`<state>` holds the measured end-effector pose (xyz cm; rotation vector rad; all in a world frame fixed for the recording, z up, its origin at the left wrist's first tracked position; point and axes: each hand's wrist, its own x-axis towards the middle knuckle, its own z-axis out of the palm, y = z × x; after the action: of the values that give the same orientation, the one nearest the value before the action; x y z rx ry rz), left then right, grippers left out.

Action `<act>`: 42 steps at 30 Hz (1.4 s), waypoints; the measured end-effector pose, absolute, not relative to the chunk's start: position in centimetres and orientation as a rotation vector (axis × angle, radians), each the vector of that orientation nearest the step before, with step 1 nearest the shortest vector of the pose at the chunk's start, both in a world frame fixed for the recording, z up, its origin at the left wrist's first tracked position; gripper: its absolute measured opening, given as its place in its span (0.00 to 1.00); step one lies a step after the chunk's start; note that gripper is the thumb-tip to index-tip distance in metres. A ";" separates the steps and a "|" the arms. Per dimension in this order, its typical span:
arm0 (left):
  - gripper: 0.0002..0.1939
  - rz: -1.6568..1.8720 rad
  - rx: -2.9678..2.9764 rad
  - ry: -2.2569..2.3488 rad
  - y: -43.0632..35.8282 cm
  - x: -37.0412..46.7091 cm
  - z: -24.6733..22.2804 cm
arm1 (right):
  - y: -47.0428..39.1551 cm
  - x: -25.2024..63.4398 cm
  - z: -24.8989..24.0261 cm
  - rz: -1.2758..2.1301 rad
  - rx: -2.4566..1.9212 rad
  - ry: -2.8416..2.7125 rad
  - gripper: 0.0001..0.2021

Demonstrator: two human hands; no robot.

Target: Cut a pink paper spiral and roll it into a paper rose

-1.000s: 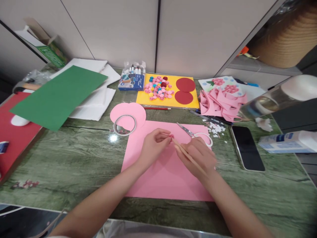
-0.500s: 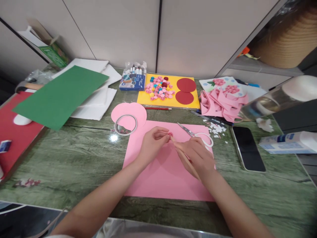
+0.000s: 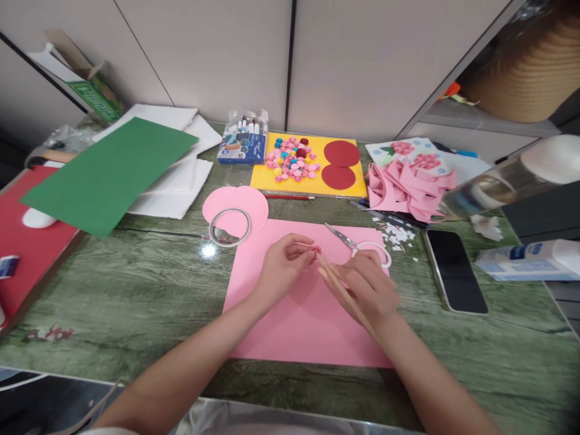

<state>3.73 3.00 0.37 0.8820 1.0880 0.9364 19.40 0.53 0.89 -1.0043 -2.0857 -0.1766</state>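
Note:
My left hand is closed, its fingertips pinching a small pink paper roll above the pink sheet. Close on its right, my right hand is closed around a long, thin, pale strip. One end of that strip meets the roll and the other runs back under the palm; whether it is paper or wood I cannot tell. White-handled scissors lie on the sheet just beyond my right hand.
Pink circles and a tape roll lie left of the sheet. Behind are a yellow sheet with small paper rolls, and pink scraps. A phone and bottle are right; green card is left.
Both hands have shifted slightly, with the roll a little lower and to the right. More of the pale strip shows along my right hand.

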 end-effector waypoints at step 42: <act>0.13 0.894 0.785 1.036 3.4 3.4 -0.8 | -0.2 19.9 1.7 0.026 -1.065 -1.916 0.04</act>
<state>3.44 3.41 -0.79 0.7847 1.0361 0.8940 19.93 -0.23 1.74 -1.0652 -1.9163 0.0261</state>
